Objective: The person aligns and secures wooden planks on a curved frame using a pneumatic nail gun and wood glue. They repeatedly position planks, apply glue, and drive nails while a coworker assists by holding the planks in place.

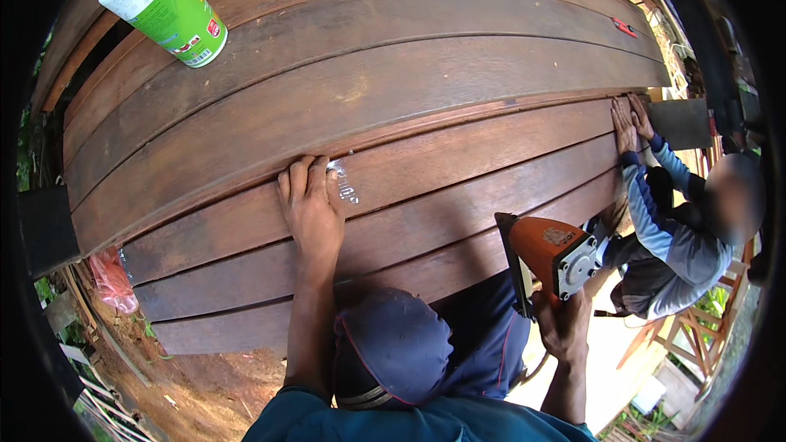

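Observation:
My left hand (309,196) lies at the upper edge of a brown wooden plank (458,155), its fingers bent over that edge at a narrow groove. Whitish marks show on the plank just beside the fingers. In my right hand (563,323) is an orange and black nail gun (553,250), gripped by its handle. The gun is raised over the near planks, its dark nose pointing up and left, apart from the wood as far as I can tell. A co-worker's hands (629,124) press on the right end of the same plank.
A white and green bottle (168,16) with a red cap stands on the far planks. A small red tool (624,27) lies at the far right. Pinkish plastic (115,280) hangs by the left plank ends. The co-worker (684,237) crouches at the right; a navy cap (393,340) fills the lower middle.

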Action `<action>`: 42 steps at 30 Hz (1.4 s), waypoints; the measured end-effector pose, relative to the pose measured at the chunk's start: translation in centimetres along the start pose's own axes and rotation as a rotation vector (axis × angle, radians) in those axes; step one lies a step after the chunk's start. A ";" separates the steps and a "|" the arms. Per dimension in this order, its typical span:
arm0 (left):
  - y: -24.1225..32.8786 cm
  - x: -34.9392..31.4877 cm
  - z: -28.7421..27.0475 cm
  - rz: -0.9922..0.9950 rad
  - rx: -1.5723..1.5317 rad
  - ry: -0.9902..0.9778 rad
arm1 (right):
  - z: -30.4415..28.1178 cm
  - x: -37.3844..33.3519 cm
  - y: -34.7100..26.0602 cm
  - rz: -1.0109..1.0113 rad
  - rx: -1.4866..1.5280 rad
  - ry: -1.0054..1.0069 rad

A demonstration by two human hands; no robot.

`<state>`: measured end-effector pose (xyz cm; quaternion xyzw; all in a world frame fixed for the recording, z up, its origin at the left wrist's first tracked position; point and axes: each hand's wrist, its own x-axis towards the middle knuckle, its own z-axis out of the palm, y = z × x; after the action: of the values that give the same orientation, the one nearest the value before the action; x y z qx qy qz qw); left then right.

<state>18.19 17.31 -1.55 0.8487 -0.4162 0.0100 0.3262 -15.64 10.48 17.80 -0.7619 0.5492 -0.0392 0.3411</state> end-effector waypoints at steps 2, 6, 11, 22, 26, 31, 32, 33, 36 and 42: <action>0.1 -0.2 -0.3 -0.019 0.060 -0.028 | 0.3 0.3 -0.2 -0.101 -0.039 0.007; 0.2 0.1 -0.5 -0.030 0.180 -0.105 | 1.0 0.6 -0.6 -0.050 -0.009 -0.029; -0.3 0.8 -0.4 0.005 0.136 -0.109 | 1.9 1.9 -1.4 -0.138 -0.010 -0.016; -0.3 0.8 -0.4 -0.008 0.124 -0.091 | 3.8 7.8 -8.8 -0.239 0.024 -0.359; -0.8 0.7 -0.1 0.013 0.130 -0.063 | 6.3 9.9 -10.3 -0.298 0.008 -0.458; -1.0 0.8 0.0 -0.016 0.092 -0.078 | 7.5 10.5 -10.7 -0.343 -0.044 -0.486; -1.0 0.8 0.0 0.002 0.108 -0.060 | 7.5 10.4 -10.6 -0.356 -0.067 -0.491; -0.9 0.9 -0.1 0.014 0.115 -0.048 | 7.4 10.3 -10.5 -0.360 -0.089 -0.484; -0.8 0.9 -0.1 0.030 0.117 -0.022 | 7.6 9.9 -9.9 -0.419 -0.108 -0.441; -0.8 0.7 0.1 0.035 0.116 -0.018 | 8.0 9.5 -9.1 -0.485 -0.102 -0.395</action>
<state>19.24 17.13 -1.87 0.8589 -0.4325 0.0324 0.2724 -1.09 7.52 13.81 -0.8796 0.2758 0.0568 0.3833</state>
